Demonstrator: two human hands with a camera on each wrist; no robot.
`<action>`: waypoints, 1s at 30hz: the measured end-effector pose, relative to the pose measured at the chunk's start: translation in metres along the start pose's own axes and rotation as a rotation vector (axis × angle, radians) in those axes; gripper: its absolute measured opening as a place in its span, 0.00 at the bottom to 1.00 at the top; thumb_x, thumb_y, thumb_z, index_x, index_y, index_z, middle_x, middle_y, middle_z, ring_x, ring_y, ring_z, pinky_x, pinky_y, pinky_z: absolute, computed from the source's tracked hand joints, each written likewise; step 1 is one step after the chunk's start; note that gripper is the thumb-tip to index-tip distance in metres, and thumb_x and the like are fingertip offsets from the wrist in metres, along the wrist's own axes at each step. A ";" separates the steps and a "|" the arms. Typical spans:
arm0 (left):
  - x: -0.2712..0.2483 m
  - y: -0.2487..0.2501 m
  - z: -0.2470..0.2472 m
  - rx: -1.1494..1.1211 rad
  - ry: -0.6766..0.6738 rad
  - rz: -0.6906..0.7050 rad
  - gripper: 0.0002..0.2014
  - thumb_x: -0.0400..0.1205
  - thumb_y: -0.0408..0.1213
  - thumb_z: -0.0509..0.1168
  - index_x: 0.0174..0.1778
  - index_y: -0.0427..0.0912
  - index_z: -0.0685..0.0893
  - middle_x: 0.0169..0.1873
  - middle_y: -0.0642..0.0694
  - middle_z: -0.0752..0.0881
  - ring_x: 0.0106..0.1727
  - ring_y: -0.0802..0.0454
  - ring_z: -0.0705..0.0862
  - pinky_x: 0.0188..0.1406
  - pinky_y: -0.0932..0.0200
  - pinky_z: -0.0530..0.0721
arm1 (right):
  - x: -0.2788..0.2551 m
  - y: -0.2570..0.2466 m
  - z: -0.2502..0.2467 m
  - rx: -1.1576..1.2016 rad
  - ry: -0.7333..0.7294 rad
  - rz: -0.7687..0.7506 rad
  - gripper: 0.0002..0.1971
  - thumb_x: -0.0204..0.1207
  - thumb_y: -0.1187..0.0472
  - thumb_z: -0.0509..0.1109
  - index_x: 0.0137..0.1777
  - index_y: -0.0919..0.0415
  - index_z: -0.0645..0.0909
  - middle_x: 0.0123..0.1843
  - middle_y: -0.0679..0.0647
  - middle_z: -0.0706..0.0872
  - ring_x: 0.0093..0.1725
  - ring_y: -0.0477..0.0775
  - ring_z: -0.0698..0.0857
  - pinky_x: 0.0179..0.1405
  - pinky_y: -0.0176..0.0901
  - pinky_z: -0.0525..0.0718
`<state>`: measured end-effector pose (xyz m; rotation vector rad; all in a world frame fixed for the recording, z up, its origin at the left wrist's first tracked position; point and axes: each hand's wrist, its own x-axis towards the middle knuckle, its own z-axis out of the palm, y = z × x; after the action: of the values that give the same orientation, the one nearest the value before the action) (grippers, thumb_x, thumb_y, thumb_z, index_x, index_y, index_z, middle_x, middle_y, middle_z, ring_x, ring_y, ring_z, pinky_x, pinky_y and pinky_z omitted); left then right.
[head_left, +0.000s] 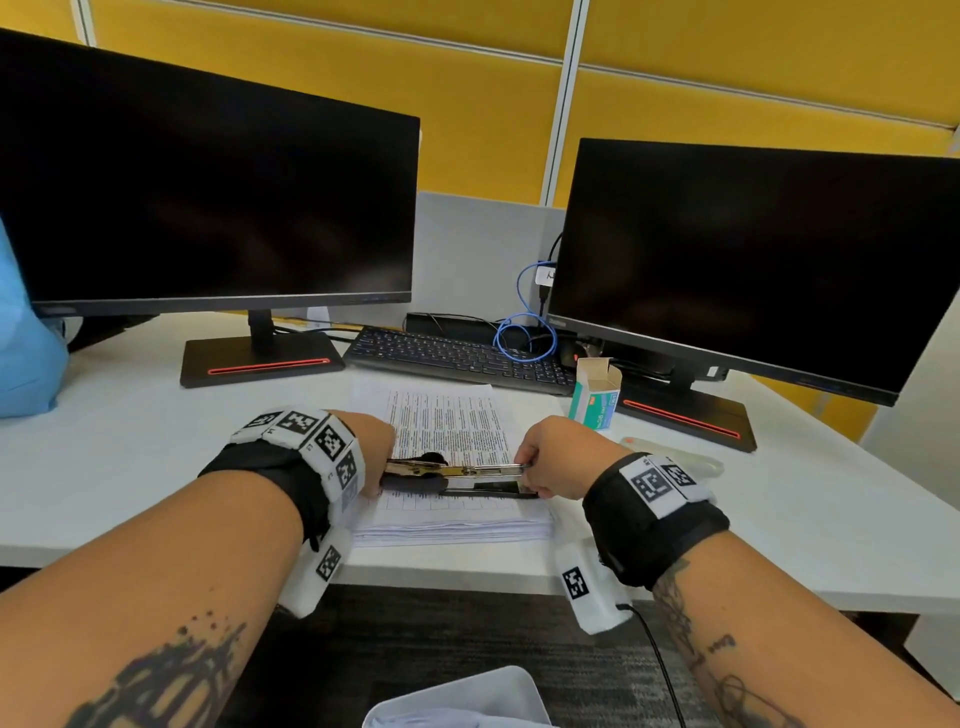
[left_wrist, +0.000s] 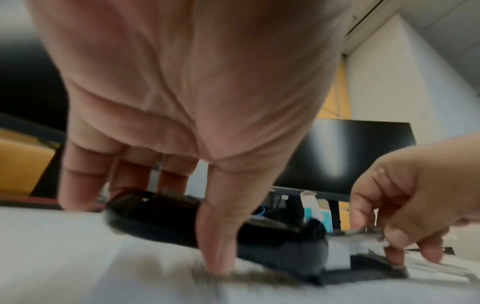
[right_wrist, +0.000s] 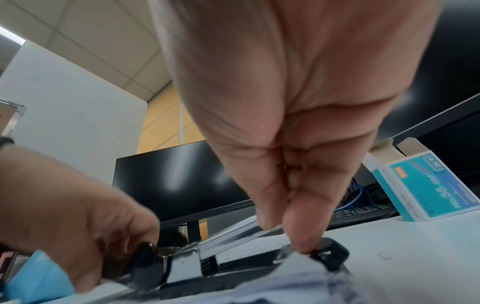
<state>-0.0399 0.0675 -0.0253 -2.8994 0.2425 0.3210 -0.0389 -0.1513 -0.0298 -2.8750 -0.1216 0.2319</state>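
A stapler lies swung open on a stack of printed paper at the desk's front edge. Its black top cover is at the left and its metal magazine points right. My left hand grips the black rear end, with the thumb in front and the fingers behind. My right hand pinches the front tip of the metal magazine between thumb and forefinger. An open blue-and-white staple box stands upright to the right of the paper, and the right wrist view shows the staple box too.
Two dark monitors stand at the back with a black keyboard and a blue cable between them. A blue bag sits far left. A pale pen-like object lies right of my right hand. A white tray is below the desk edge.
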 end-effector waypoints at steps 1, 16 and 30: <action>-0.004 0.000 -0.006 -0.031 0.013 -0.004 0.15 0.79 0.42 0.71 0.61 0.45 0.81 0.49 0.51 0.79 0.47 0.51 0.78 0.46 0.61 0.77 | 0.000 0.000 0.000 -0.002 0.008 0.002 0.11 0.77 0.67 0.72 0.58 0.61 0.88 0.54 0.59 0.90 0.55 0.59 0.89 0.61 0.48 0.86; -0.011 0.058 -0.001 -0.424 0.260 0.264 0.14 0.83 0.31 0.62 0.57 0.50 0.89 0.57 0.49 0.87 0.59 0.48 0.84 0.61 0.56 0.82 | -0.009 0.002 -0.001 0.436 0.048 0.142 0.13 0.82 0.62 0.66 0.63 0.69 0.79 0.48 0.60 0.87 0.40 0.55 0.88 0.45 0.46 0.90; -0.015 0.039 0.015 -1.057 0.278 0.298 0.12 0.81 0.31 0.67 0.56 0.53 0.81 0.60 0.50 0.83 0.55 0.49 0.87 0.53 0.49 0.89 | 0.005 -0.009 0.020 0.895 0.144 0.254 0.17 0.73 0.60 0.72 0.57 0.58 0.69 0.49 0.63 0.83 0.37 0.59 0.86 0.29 0.46 0.88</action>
<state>-0.0651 0.0351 -0.0437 -3.9575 0.7484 0.0832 -0.0377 -0.1372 -0.0477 -1.9947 0.3020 0.0856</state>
